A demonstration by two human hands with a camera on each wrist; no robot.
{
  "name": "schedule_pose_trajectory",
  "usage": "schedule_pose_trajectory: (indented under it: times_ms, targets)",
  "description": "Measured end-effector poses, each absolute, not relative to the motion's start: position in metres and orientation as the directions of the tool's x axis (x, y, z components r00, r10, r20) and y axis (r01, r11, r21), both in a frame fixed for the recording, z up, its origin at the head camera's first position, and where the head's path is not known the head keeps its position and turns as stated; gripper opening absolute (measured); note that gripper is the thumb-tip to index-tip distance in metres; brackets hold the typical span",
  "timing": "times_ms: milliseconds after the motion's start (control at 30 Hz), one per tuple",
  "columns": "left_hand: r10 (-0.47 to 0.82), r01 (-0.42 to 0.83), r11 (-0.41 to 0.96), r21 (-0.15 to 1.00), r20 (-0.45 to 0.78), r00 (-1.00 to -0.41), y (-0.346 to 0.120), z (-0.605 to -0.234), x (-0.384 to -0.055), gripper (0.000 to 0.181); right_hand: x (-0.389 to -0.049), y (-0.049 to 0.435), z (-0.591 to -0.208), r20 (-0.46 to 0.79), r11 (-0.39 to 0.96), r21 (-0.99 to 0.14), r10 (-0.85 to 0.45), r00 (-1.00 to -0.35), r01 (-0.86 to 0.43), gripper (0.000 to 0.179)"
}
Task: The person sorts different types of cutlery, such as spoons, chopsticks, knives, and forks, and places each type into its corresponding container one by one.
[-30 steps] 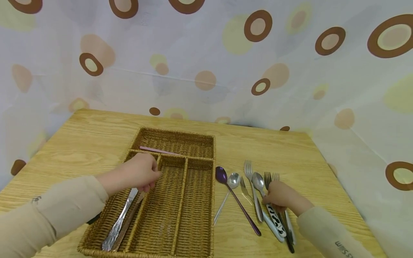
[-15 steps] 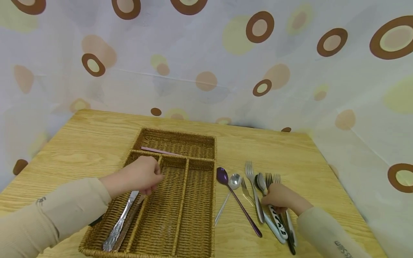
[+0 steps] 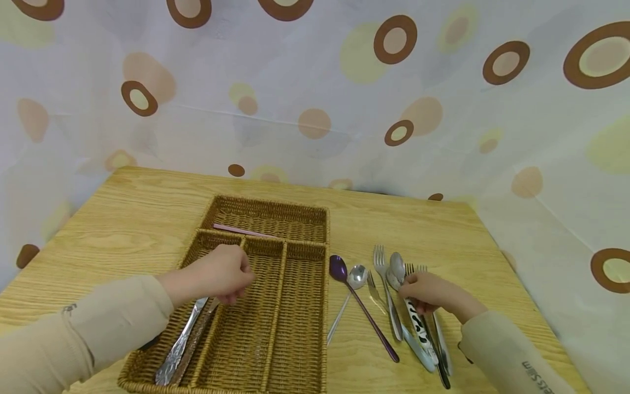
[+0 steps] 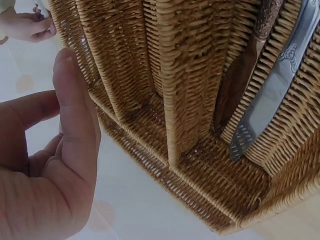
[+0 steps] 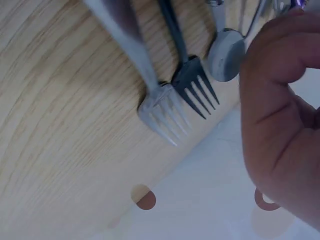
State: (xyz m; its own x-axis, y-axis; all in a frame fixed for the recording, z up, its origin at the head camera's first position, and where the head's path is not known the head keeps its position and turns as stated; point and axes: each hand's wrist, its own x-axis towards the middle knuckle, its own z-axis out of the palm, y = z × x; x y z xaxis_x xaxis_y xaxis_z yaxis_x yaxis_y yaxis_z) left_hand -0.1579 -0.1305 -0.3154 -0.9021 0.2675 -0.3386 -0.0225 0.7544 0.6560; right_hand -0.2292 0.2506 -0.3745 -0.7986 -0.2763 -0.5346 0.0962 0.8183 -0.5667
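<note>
My right hand (image 3: 429, 293) pinches a spoon with a white, black-patterned handle (image 3: 418, 326) just above the cutlery pile; its bowl (image 3: 397, 264) points away from me. Beneath it lies another spoon (image 3: 392, 280). A dark fork (image 5: 196, 85) and a silver fork (image 5: 164, 112) lie beside that hand in the right wrist view. My left hand (image 3: 223, 273) hovers over the wicker tray (image 3: 326, 306), fingers loosely bent, holding nothing. Below it, in the left compartment, are a silver knife (image 4: 272, 92) and a copper-brown knife (image 4: 240, 80).
A pink stick (image 3: 242, 230) lies in the tray's back compartment. Right of the tray are a purple spoon (image 3: 364, 309), a silver spoon (image 3: 357, 275), a small fork (image 3: 375, 294) and a larger fork (image 3: 386, 284). A patterned cloth (image 3: 275, 98) hangs behind the table.
My right hand has raised the patterned-handle spoon slightly, and its bowl has shifted off the spoon beneath. The left hand has drifted slightly right and toward me.
</note>
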Motion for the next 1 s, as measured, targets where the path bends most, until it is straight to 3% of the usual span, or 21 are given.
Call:
schedule_pose_trajectory:
  times_ms: [367,667,1000]
  targets:
    - [0.275,-0.027,0.721,0.693,-0.322,-0.906,-0.121,-0.317,-0.154,0.027,-0.233,0.239,-0.362,-0.524,0.617,-0.769,-0.456,-0.72,0.169,0.01]
    - [0.277,-0.063,0.676,0.734,-0.333,-0.901,-0.115,-0.318,-0.151,0.023,-0.23,0.208,-0.35,-0.488,0.575,-0.802,-0.471,-0.735,0.164,0.013]
    - [0.278,-0.057,0.678,0.733,-0.327,-0.903,-0.112,-0.318,-0.148,0.023,-0.224,0.176,-0.34,-0.464,0.52,-0.842,-0.558,-0.688,0.147,0.019]
